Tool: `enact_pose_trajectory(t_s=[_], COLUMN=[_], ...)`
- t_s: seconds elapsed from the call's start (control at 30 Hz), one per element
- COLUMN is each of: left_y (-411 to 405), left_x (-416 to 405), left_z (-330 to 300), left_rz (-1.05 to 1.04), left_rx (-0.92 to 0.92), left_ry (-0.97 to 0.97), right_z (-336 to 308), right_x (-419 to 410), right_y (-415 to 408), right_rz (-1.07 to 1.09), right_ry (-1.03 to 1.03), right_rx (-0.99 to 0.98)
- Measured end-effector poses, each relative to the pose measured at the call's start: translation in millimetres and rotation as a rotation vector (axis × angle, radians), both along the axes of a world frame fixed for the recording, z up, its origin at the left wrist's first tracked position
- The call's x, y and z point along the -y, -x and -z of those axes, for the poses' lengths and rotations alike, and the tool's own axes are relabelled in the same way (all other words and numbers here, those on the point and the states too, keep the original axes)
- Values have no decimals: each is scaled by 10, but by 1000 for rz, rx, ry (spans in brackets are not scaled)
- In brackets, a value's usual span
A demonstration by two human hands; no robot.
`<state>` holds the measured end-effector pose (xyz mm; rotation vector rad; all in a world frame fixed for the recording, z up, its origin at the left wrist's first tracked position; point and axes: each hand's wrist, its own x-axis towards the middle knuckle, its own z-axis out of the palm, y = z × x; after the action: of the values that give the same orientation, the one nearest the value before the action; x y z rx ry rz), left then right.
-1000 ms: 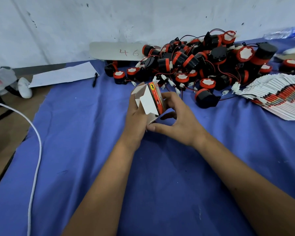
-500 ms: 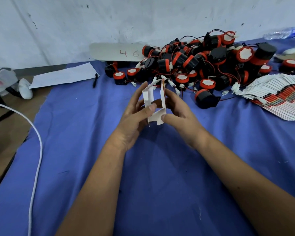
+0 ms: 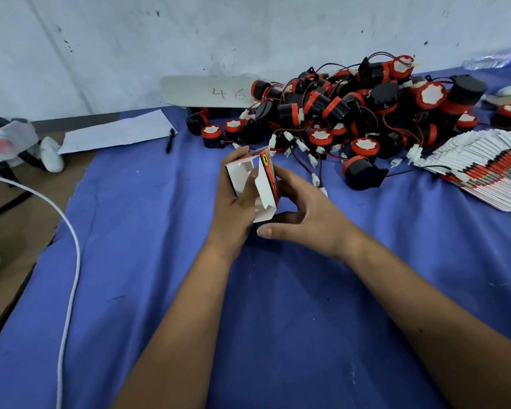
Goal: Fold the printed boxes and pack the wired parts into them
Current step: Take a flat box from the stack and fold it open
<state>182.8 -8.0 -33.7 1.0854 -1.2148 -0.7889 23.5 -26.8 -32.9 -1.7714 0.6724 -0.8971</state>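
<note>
Head view: both hands fold a box [image 3: 258,184], turned since a moment ago.
Left hand [image 3: 233,208] grips it; right hand [image 3: 304,214] pinches its red side; card [image 3: 210,91] at 12 o'clock reads "46".

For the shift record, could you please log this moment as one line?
step: folding box | left hand: grips printed box | right hand: holds box's printed side | flaps: open | wired parts: piled behind | flat boxes: stacked right

Far: white wall [image 3: 248,31], scuffed with dark specks. Counter [image 3: 278,320]: covered by blue cloth [image 3: 148,231]. Left: bare brown surface [image 3: 15,219], crossed by white cable [image 3: 71,246]. Light: even, diffuse.
</note>
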Motion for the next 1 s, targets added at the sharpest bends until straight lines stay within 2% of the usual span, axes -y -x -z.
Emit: enact_pose_trajectory(t_s=[0.23, 0.53, 0.73, 1.0], left_y=[121, 116, 170, 216], left_x=[-7, -118, -124, -77], left_z=[-39, -178, -201, -145], left_rz=[5, 130, 45, 25], left_rx=[22, -8, -102, -58], left_ry=[-36, -36, -78, -38], right_z=[9, 15, 68, 83], right_x=[17, 79, 85, 104], right_y=[-8, 19, 10, -11], right_rz=[200, 265, 299, 323], right_ry=[51, 68, 172, 320], right_rx=[37, 120, 17, 100])
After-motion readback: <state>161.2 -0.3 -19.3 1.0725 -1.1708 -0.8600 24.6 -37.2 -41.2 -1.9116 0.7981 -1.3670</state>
